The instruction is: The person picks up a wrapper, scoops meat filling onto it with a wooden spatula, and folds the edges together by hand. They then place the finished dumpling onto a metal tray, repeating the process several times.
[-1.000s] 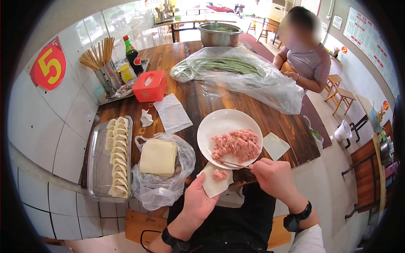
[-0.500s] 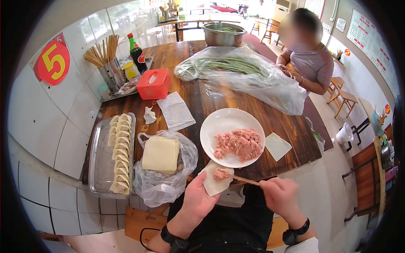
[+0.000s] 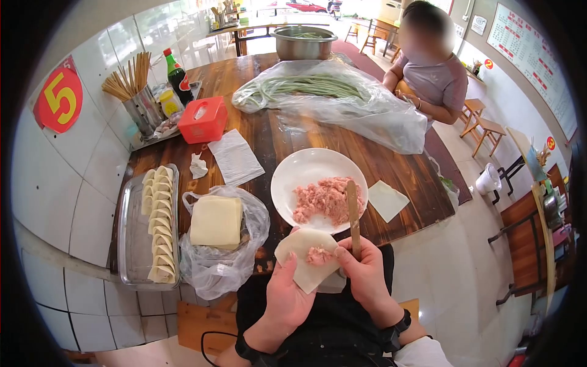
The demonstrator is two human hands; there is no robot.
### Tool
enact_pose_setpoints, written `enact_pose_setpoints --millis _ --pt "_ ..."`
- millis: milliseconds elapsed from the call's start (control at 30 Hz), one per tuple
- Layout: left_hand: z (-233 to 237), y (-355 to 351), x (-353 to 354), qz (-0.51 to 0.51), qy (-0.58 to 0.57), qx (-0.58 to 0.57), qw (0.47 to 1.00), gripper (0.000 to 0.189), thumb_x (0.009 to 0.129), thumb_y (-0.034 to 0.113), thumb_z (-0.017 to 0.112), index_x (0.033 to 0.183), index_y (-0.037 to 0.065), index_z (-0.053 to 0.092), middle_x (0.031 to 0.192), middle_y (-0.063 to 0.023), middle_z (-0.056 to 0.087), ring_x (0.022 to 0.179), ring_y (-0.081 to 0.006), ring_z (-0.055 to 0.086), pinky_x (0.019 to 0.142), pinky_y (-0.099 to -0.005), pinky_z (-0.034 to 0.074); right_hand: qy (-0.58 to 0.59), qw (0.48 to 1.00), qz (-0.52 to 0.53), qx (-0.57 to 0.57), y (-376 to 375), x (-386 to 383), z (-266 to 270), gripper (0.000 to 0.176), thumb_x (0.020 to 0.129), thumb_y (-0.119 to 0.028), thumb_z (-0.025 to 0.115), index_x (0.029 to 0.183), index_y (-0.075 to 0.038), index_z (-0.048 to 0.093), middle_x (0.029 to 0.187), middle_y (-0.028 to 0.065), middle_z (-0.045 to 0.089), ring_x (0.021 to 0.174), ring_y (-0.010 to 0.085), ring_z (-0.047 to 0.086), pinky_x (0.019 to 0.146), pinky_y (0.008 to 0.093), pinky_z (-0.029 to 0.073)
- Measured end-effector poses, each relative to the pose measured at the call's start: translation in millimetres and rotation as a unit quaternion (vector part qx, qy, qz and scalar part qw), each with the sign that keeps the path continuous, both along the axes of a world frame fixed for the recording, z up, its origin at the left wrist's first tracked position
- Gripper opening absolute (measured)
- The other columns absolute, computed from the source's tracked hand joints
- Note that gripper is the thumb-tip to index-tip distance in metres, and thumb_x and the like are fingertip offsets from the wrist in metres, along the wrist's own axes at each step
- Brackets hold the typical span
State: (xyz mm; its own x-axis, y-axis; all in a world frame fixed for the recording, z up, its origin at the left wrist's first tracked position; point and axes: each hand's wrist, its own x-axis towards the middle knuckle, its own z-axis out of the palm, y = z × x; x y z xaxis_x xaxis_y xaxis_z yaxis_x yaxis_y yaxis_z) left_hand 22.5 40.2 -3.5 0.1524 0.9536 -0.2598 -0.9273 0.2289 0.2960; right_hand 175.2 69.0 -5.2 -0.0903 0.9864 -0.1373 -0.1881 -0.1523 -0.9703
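Together, the left hand cradled a wrapper holding meat filling; the right hand fingers gripped a wooden stick and touched the wrapper.

Meat-dabbed wrapper, wooden spatula upright

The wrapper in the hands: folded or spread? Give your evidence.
Spread. The wrapper lies flat on the left hand, its dab of filling uncovered; the right hand, holding a stick, touches its edge.

Left hand cradling filled wrapper, right hand gripping stick
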Motion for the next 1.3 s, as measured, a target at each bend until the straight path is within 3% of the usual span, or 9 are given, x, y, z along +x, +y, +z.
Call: enact_pose_setpoints --millis 133,200,300,400,667,767,833,1200,1300 --pt "-1.0 3.8 1.3 0.015 0.069 0.031 0.997 0.049 0.107 0.023 0.04 0.154 0.011 0.03 0.149 -0.0103 0.044 0.139 -0.0259 0.044 0.116 -0.046 0.036 -0.033 0.999 -0.018 0.027 -1.2 -6.0 0.3 0.009 0.095 -0.008 0.068 0.1 -0.001 0.069 0.088 -0.0014 0.063 0.072 0.0038 0.053 0.066 0.0215 0.043" --pt "-4.5 6.4 0.8 0.016 0.091 0.036 0.995 0.052 0.107 0.026 0.043 0.155 0.012 0.029 0.15 -0.0094 0.043 0.14 -0.0252 0.043 0.116 -0.0462 0.037 -0.226 0.942 -0.028 0.247 0.0 -7.7 -3.6 0.015 0.086 -0.004 0.072 0.101 -0.006 0.072 0.083 0.0025 0.063 0.066 0.0084 0.057 0.058 0.024 0.045" --pt "-7.5 9.3 1.8 0.017 0.083 0.041 0.996 0.054 0.107 0.03 0.043 0.155 0.01 0.027 0.152 -0.0103 0.041 0.141 -0.0261 0.041 0.119 -0.045 0.033 -0.313 0.853 -0.03 0.416 -2.8 -24.5 7.9 0.025 0.077 -0.004 0.075 0.101 -0.011 0.074 0.081 0.0054 0.063 0.061 0.0165 0.062 0.051 0.028 0.047" --pt "-10.5 11.6 1.8 0.03 0.025 0.065 0.997 0.058 0.107 0.035 0.042 0.154 0.005 0.027 0.156 -0.0125 0.037 0.143 -0.0277 0.038 0.122 -0.044 0.028 -0.408 0.791 -0.009 0.455 -6.8 -32.9 5.6 0.03 0.069 -0.002 0.079 0.098 -0.01 0.075 0.085 0.0076 0.066 0.065 0.0207 0.066 0.056 0.0294 0.054" --pt "-3.0 10.0 -4.7 0.033 0.097 0.065 0.993 0.051 0.108 0.021 0.044 0.153 0.0 0.03 0.154 -0.0155 0.041 0.141 -0.0265 0.043 0.119 -0.0409 0.034 -0.336 0.864 0.054 0.372 -0.5 -6.5 34.2 0.032 0.078 -0.012 0.079 0.11 -0.01 0.075 0.084 0.0089 0.065 0.066 0.0198 0.065 0.059 0.0299 0.053" --pt "1.8 12.7 -7.9 0.047 0.095 0.045 0.993 0.045 0.108 0.017 0.042 0.15 0.0 0.036 0.149 -0.0151 0.047 0.137 -0.0264 0.048 0.116 -0.0405 0.038 -0.377 0.845 -0.004 0.38 10.4 15.0 38.4 0.027 0.079 -0.013 0.079 0.106 -0.01 0.075 0.083 0.0072 0.065 0.064 0.0203 0.064 0.058 0.031 0.052" --pt "5.3 13.7 -7.6 0.04 0.093 0.033 0.994 0.044 0.108 0.016 0.041 0.149 -0.001 0.036 0.149 -0.0152 0.048 0.136 -0.0264 0.048 0.116 -0.0405 0.038 -0.49 0.768 -0.015 0.412 16.3 21.7 43.7 0.021 0.08 -0.016 0.08 0.099 -0.009 0.075 0.082 0.0049 0.065 0.062 0.0214 0.064 0.055 0.032 0.05" --pt "11.4 12.8 -6.4 0.012 0.121 0.017 0.992 0.042 0.108 0.015 0.04 0.148 0.0 0.038 0.15 -0.0171 0.046 0.138 -0.0295 0.046 0.119 -0.043 0.034 -0.539 0.756 -0.093 0.36 43.0 42.3 38.6 0.013 0.08 -0.021 0.08 0.088 -0.012 0.073 0.073 0.0038 0.063 0.06 0.0249 0.063 0.054 0.035 0.048" --pt "13.0 15.2 -5.0 0.019 0.115 0.022 0.993 0.042 0.108 0.014 0.039 0.148 0.001 0.037 0.15 -0.0165 0.046 0.139 -0.0293 0.045 0.119 -0.0429 0.033 -0.618 0.699 -0.071 0.353 48.0 51.3 36.4 0.012 0.081 -0.019 0.079 0.084 -0.011 0.071 0.073 0.0052 0.064 0.058 0.0256 0.062 0.053 0.035 0.048"
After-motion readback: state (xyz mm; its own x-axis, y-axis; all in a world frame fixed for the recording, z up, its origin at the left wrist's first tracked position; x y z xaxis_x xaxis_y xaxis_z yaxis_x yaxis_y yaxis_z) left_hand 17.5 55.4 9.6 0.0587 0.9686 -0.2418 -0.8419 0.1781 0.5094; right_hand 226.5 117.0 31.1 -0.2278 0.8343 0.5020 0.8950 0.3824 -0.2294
